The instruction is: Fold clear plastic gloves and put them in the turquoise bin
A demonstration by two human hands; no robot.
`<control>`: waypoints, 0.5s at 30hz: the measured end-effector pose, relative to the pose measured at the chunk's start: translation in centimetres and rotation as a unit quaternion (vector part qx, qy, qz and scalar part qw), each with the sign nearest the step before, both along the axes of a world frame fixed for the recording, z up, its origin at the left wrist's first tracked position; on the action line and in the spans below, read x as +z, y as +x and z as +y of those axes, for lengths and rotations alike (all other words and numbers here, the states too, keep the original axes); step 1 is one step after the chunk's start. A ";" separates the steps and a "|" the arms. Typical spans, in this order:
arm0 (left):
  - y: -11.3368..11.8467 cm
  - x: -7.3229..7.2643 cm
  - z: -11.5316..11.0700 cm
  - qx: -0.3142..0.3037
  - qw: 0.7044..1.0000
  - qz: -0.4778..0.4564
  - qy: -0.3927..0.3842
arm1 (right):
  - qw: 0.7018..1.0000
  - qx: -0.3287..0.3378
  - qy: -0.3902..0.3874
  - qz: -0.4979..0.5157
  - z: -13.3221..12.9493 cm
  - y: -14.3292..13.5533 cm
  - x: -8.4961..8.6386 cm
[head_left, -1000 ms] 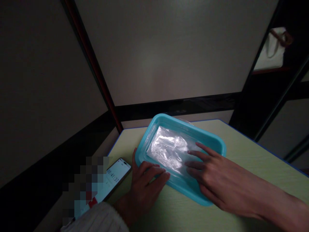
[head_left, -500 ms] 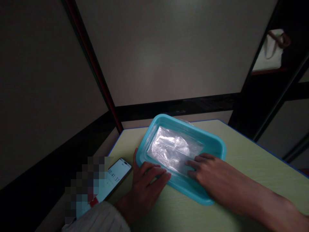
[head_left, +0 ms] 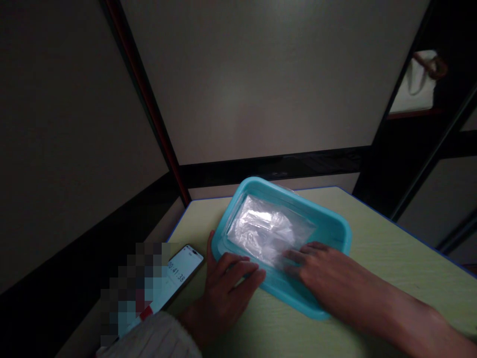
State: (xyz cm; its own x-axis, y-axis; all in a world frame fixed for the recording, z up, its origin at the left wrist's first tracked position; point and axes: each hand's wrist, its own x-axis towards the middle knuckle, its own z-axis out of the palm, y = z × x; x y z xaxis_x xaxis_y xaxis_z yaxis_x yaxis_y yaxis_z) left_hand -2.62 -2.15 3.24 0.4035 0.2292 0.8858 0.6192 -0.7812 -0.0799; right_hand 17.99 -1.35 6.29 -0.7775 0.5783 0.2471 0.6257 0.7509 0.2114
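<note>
A turquoise plastic basin stands at an angle on the pale green table. Inside it lies a flat, shiny clear plastic bag. My left hand is at the basin's near left corner, thumb on the outer side and fingers over the near rim, gripping the basin. My right hand reaches over the near right side into the basin, its slightly bent, spread fingertips on the near right part of the bag. Those fingertips are a little blurred.
Left of the basin lies a phone with a running timer, partly pixelated. The table has a blue edge. Cabinet panels rise behind it. On a dark shelf at the upper right sits a white bag with brown handles.
The view has shifted very slightly. My right fingertips have moved a little left on the plastic bag, and the bag's wrinkles look different. My left hand stays at the basin's corner.
</note>
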 end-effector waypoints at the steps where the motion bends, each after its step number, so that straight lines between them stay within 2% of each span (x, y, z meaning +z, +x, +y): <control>1: 0.0 0.1 0.0 0.003 1.000 0.001 0.000 | 1.000 0.000 -0.008 -0.008 0.0 0.0 0.1; 4: 0.0 0.2 0.1 0.009 1.000 0.001 -0.001 | 1.000 -0.004 -0.018 -0.026 0.0 -0.2 0.3; 10: 0.0 0.1 0.1 0.016 1.000 0.000 -0.011 | 0.999 -0.008 0.031 -0.025 -0.1 -0.2 0.1; 15: -0.1 0.2 -0.1 0.018 1.000 0.008 -0.015 | 0.999 -0.023 0.035 -0.029 -0.1 -0.3 0.0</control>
State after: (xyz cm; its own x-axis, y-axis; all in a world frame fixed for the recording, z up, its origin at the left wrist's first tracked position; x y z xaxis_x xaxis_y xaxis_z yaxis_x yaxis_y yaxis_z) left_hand -2.72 -2.29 3.43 0.4094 0.2704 0.8714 0.6452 -0.7611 -0.0670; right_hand 17.71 -1.49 6.28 -0.7643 0.5970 0.2439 0.6448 0.7029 0.3001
